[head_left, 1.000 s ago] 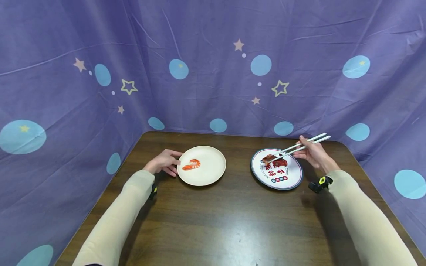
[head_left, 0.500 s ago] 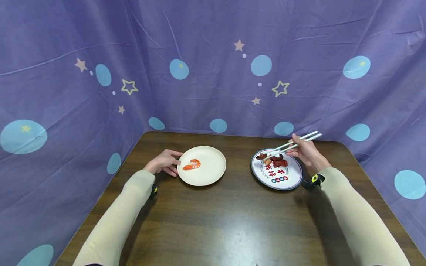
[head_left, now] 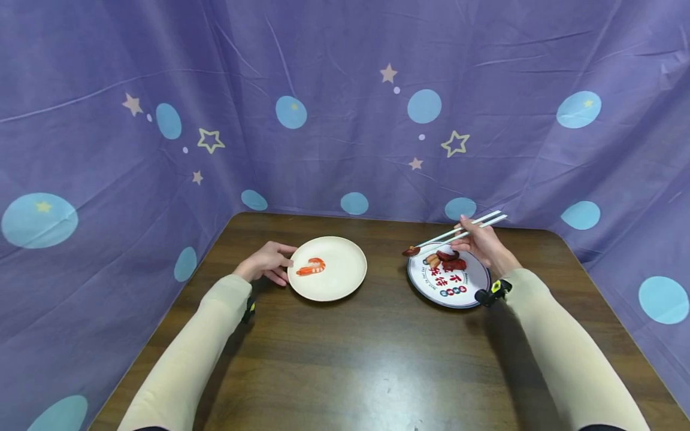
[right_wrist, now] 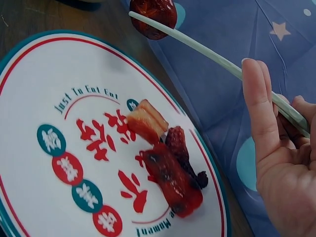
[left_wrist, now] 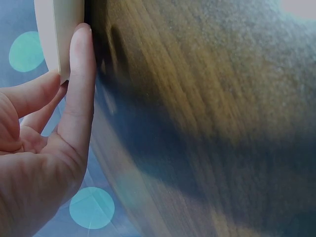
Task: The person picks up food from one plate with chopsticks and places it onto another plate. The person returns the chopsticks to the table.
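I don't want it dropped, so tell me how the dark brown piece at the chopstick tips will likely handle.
The dark brown piece may be slippery: its surface shines, and only slim chopsticks hold it. It is probably fairly stiff, since no sag shows. Its rounded outline suggests it could twist or roll if nudged.

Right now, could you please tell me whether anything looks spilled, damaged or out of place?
Nothing stands out: the shrimp lies on the cream plate, the meat on the printed plate, the chopsticks hold a brown piece, and no spill shows.
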Demonstrator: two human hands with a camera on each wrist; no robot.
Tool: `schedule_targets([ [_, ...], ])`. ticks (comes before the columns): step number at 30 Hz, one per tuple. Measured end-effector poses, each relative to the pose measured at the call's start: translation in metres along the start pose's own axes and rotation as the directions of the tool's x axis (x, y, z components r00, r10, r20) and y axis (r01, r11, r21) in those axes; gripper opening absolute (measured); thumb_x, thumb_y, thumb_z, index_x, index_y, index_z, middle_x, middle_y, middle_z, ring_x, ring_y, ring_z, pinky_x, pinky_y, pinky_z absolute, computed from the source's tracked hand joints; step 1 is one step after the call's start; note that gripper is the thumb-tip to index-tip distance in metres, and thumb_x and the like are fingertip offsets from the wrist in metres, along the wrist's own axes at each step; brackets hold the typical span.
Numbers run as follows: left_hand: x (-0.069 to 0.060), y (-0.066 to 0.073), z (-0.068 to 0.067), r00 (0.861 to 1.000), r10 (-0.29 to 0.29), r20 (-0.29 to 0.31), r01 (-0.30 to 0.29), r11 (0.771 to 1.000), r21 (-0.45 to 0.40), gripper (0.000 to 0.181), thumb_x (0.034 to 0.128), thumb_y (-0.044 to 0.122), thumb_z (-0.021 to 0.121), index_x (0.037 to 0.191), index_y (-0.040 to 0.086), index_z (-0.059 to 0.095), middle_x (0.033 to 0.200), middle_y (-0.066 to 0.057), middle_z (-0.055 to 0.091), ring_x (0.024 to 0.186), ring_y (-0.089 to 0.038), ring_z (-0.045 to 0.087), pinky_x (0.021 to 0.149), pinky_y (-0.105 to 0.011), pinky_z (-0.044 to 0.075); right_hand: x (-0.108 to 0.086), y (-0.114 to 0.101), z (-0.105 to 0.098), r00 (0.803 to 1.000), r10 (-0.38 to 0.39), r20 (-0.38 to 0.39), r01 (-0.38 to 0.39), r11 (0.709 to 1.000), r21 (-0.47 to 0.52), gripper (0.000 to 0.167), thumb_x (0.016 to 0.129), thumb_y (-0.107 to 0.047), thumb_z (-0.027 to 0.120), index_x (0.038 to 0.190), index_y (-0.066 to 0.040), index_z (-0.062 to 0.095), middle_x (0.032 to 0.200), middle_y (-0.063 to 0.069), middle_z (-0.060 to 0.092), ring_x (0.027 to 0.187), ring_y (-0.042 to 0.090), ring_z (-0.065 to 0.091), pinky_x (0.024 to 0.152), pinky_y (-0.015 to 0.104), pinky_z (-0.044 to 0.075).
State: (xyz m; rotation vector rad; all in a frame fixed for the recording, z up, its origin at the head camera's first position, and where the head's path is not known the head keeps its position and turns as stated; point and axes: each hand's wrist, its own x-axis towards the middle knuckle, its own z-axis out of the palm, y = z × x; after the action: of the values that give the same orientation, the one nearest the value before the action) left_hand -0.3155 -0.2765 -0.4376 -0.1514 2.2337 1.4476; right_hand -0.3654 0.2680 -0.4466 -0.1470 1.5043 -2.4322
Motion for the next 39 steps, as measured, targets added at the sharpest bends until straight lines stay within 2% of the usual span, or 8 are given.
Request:
schedule_targets([
  [9,-0.001,0.001,0.0,1.0,-0.004,-0.002,0.004,1.0,0.002,0.061,0.1042,-0.002,0.058,0.162,0.0,0.039,0.109,-0.028,0.071,0.064,-0.025,0.074,0.064,-0.043,0.069,0.008,0.004,0.013,1.0,0.005,0.002,-0.005,1.0,-0.013,0.039,0.115,-0.02,0.045,0.092,-0.001,0.07,0.076,0.011,0.069,0.061,0.023,0.075,0.062,0.03,0.067],
  [17,-0.001,0.001,0.002,1.0,0.003,-0.001,-0.003,1.0,0.0,0.06,0.104,-0.003,0.057,0.161,0.0,0.039,0.105,-0.027,0.072,0.064,-0.025,0.074,0.065,-0.043,0.069,0.014,0.01,0.023,1.0,-0.005,0.03,0.004,1.0,0.016,0.039,0.116,-0.018,0.043,0.093,0.004,0.068,0.074,0.012,0.068,0.06,0.025,0.075,0.062,0.032,0.067],
  [22,0.0,0.0,0.001,1.0,0.002,0.0,-0.002,1.0,-0.002,0.06,0.1041,-0.003,0.057,0.161,0.0,0.039,0.106,-0.028,0.072,0.064,-0.026,0.074,0.064,-0.042,0.069,0.019,0.015,0.031,0.999,0.005,0.041,-0.005,1.0,0.01,0.039,0.116,-0.018,0.043,0.092,0.002,0.067,0.075,0.012,0.067,0.06,0.025,0.075,0.062,0.032,0.067],
  [39,0.0,0.001,0.002,1.0,-0.008,-0.004,0.008,1.0,0.0,0.06,0.1038,-0.002,0.058,0.161,0.001,0.04,0.111,-0.03,0.071,0.065,-0.026,0.074,0.064,-0.042,0.069,0.03,0.027,0.057,1.0,0.008,0.004,-0.008,1.0,-0.016,0.034,0.115,-0.023,0.047,0.1,0.004,0.061,0.074,0.01,0.067,0.059,0.024,0.074,0.061,0.033,0.067],
])
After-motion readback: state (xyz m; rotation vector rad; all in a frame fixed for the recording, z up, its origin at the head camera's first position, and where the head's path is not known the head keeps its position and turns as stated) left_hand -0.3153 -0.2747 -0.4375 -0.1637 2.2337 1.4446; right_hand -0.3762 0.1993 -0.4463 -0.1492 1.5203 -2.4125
